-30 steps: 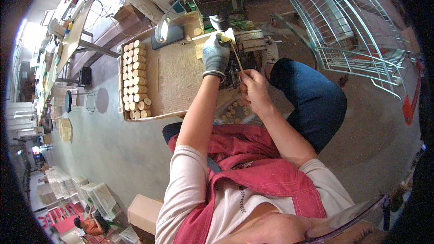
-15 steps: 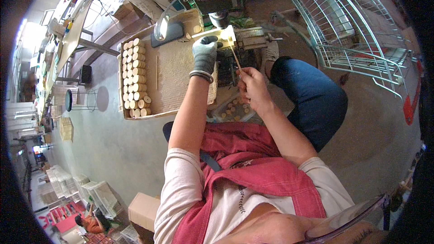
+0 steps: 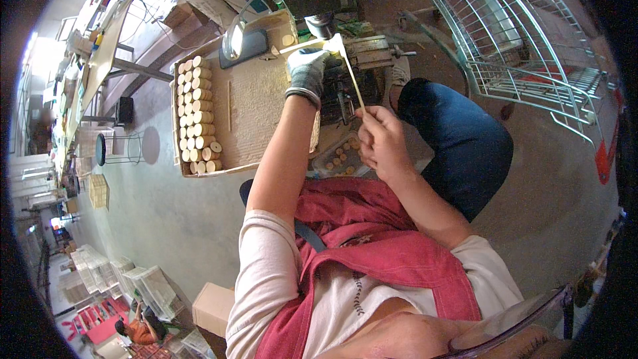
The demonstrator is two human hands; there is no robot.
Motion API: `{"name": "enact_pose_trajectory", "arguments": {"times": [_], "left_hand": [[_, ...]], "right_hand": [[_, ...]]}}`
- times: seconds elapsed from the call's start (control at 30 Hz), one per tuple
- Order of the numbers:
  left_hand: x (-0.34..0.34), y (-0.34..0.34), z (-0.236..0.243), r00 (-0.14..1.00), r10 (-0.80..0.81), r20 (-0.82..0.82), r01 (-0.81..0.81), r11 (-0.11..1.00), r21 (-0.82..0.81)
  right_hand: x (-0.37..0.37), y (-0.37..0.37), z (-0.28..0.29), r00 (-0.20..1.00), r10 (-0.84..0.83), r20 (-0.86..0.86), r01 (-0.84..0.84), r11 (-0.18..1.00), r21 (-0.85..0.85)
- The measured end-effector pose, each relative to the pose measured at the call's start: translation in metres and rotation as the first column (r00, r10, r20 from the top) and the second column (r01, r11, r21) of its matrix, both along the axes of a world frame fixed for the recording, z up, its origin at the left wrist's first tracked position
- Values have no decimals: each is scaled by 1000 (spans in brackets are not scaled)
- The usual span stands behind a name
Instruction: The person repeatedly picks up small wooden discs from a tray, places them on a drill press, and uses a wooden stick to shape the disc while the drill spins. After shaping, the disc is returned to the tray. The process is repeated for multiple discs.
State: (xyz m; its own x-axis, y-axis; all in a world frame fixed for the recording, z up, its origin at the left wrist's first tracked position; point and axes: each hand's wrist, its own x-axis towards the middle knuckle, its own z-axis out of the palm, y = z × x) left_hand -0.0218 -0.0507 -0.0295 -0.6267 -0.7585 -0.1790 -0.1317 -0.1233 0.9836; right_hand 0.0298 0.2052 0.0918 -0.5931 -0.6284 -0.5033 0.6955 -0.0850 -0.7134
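Note:
In my bare right hand (image 3: 385, 143) a thin pale wooden stick (image 3: 352, 80) is gripped by its near end. The stick slants up and away, and its far tip meets the brightly lit spot under the spindle (image 3: 320, 25) of a drilling machine. My left hand (image 3: 308, 70) wears a grey-white glove and is closed at that same spot, beside a pale wooden strip (image 3: 292, 47). Its fingertips are lost in glare, so what they hold cannot be made out. Below the lit spot sits the machine's dark metal vise (image 3: 342, 90).
To the left lies a shallow cardboard tray (image 3: 259, 139) with stacked round wooden pieces (image 3: 197, 116) and a dark flat tablet-like object (image 3: 244, 48). A lamp (image 3: 234, 40) stands over it. A clear tub (image 3: 342, 157) of small discs is by my knees. A wire cart (image 3: 525, 73) stands right.
My right hand has moved slightly right and nearer to me with the stick. My left hand has shifted a little right, closer under the spindle.

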Motion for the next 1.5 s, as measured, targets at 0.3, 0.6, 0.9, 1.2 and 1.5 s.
{"name": "enact_pose_trajectory", "arguments": {"times": [0.3, 0.6, 0.9, 1.2, 1.5], "left_hand": [[0, 19, 17, 997, 36, 62, -31, 997, -76], [-7, 30, 7, 991, 134, -25, -133, 991, 9], [1, 15, -4, 993, 118, -27, -121, 987, -103], [-2, 24, 9, 988, 74, -134, -61, 993, 99], [-5, 21, 8, 996, 92, -20, -92, 996, 12]], "right_hand": [[-56, 73, 96, 933, -140, -331, 112, 988, -103], [-116, 67, 124, 823, -250, -511, 139, 959, -246], [-221, -27, 159, 579, -276, -767, 167, 961, -219], [-300, -125, 211, 187, -265, -946, 208, 952, -225], [-297, -124, 208, 78, -303, -950, 276, 922, -271]]}}
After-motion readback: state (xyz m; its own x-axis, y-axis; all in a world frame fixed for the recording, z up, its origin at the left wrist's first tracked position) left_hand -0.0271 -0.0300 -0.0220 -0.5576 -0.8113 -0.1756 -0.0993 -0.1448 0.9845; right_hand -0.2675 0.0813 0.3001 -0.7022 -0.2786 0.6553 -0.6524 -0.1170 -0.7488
